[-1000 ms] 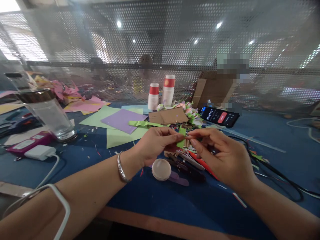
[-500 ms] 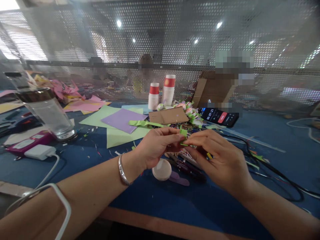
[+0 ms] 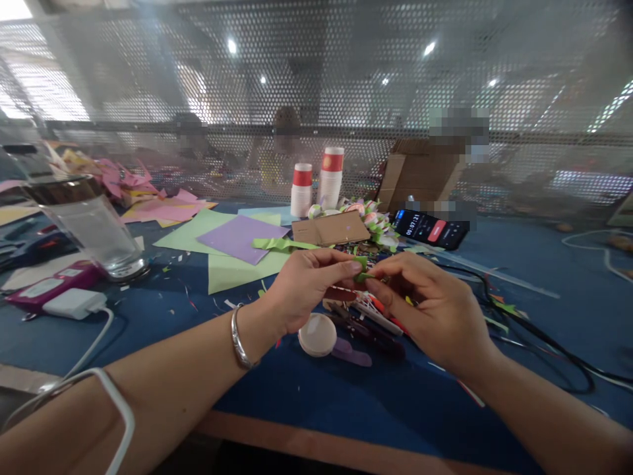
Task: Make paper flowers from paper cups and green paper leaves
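From my seat I see the blue bench point(image 3: 306, 399), with a box point(image 3: 420, 175) at its far side and a purple sheet point(image 3: 242, 239) on green paper. My left hand point(image 3: 306, 287) and right hand point(image 3: 435, 310) both pinch narrowly, fingertips almost meeting. A phone point(image 3: 431, 229) lies beyond the right one. Held in both, just above the clutter, is the small green strip point(image 3: 361, 263).

White light glares at upper left; small lamps point(image 3: 232, 46) shine through the hazy mesh screen point(image 3: 316, 59). Pixelated patches point(image 3: 459, 123) blot upper right; wide-angle distortion stretches the edges.
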Tool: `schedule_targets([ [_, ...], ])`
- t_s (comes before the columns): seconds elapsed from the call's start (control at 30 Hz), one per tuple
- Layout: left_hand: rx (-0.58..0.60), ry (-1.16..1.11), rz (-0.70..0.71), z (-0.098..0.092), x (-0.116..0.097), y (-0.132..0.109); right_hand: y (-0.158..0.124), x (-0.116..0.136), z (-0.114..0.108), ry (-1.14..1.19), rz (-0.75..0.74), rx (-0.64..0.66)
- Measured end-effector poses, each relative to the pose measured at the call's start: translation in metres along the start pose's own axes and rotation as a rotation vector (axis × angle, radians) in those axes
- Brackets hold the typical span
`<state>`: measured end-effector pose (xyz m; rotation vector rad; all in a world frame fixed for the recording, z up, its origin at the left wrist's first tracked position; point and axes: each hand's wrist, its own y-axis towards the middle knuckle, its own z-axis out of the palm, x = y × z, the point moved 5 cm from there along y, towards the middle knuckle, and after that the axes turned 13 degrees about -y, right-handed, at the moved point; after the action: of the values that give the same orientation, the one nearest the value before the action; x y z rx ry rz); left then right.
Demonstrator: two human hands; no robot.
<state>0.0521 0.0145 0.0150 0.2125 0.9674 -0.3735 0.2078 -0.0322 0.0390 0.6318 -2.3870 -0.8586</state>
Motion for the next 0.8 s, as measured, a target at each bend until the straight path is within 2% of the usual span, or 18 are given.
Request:
schedule_targets([
  [0.27, -0.043, 0.069, -0.011, 0.0, -0.002, 0.0, 0.002, 0.001, 0.001, 0.055, 0.057, 0.086],
  [0.43, -0.047, 0.076, 0.016, -0.003, -0.004, 0.001, 0.001, 0.004, 0.0, -0.004, -0.035, 0.06],
  [0.53, -0.035, 0.185, 0.043, -0.004, -0.007, 0.001, 0.001, 0.006, -0.002, -0.009, -0.05, 0.045],
  [0.67, 0.011, 0.351, 0.09, -0.001, -0.012, 0.0, 0.001, -0.001, -0.003, 0.094, 0.099, 0.08],
  [0.8, 0.094, 0.334, 0.089, 0.002, -0.013, -0.001, 0.003, -0.007, -0.003, 0.204, 0.226, 0.121],
])
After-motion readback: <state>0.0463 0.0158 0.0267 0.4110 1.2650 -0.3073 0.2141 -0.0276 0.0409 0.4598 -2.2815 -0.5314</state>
